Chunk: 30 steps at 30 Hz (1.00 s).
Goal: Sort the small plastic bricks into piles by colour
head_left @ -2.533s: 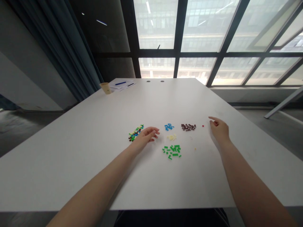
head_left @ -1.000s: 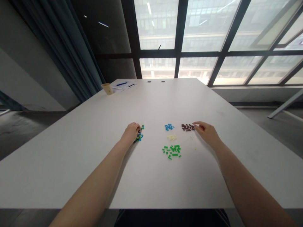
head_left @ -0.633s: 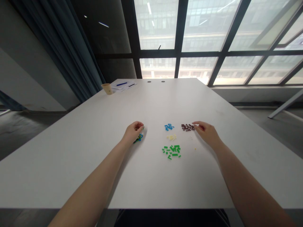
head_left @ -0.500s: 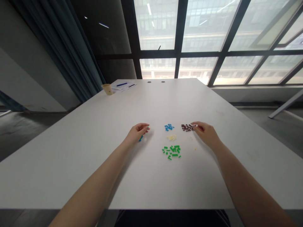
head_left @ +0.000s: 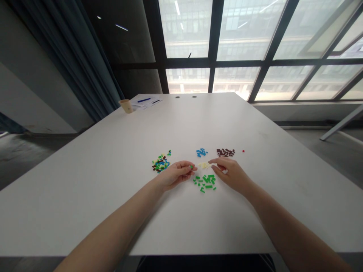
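My left hand [head_left: 181, 173] is closed in a pinch around a small green building brick [head_left: 191, 167], just left of the yellow bricks. My right hand [head_left: 227, 172] hovers at the right side of the small pale yellow bricks [head_left: 204, 165], thumb and forefinger slightly apart with nothing visible between them. In front of both hands lies a loose group of green bricks [head_left: 208, 181]. Blue bricks [head_left: 201, 152] are gathered behind the yellow ones. Dark brown bricks [head_left: 225, 152] lie just beyond my right hand.
A mixed heap of coloured bricks [head_left: 161, 164] sits left of my left hand. One red brick [head_left: 243, 151] lies alone at the right. A paper cup [head_left: 126, 106], papers [head_left: 138, 102] and a blue pen [head_left: 144, 100] are at the table's far left.
My left hand has moved right and nearer, uncovering the mixed heap. My right hand has left the brown bricks for the yellow ones, revealing the red brick.
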Motion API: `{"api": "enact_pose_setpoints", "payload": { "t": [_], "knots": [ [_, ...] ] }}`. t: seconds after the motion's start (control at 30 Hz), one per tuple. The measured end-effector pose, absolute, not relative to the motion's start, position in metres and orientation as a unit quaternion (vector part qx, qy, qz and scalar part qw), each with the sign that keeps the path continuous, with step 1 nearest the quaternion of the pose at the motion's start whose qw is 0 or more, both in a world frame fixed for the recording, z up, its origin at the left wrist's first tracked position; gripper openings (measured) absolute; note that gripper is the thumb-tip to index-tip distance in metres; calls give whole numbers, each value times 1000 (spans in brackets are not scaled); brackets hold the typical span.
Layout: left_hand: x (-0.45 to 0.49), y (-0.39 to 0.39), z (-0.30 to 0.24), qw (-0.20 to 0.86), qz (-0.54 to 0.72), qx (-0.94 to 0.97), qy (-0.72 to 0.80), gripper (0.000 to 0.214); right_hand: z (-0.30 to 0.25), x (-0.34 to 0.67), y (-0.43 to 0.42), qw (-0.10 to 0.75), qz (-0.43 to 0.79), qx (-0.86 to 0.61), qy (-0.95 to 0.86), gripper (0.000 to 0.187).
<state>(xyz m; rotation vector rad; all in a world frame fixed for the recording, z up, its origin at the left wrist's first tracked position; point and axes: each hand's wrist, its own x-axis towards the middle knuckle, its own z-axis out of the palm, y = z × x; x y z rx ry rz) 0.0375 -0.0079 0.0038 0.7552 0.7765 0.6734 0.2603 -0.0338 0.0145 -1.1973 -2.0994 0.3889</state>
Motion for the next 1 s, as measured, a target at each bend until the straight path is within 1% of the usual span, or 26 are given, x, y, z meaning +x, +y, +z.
{"api": "enact_pose_setpoints", "payload": {
  "t": [0.3, 0.5, 0.67, 0.83, 1.0],
  "knots": [
    [42, -15, 0, 807, 266, 396, 348, 17, 14, 239, -46, 354, 125, -397, -838, 18],
    [48, -18, -3, 805, 238, 422, 343, 16, 8, 230, -49, 336, 128, -382, -851, 15],
    [50, -19, -3, 798, 239, 438, 339, 16, 3, 232, -44, 321, 116, -386, -857, 13],
    [48, -15, 1, 787, 280, 407, 370, 24, 1, 248, -31, 316, 124, -435, -834, 13],
    [44, -10, 4, 761, 318, 400, 400, 21, -10, 258, -23, 258, 171, -492, -814, 14]
  ]
}}
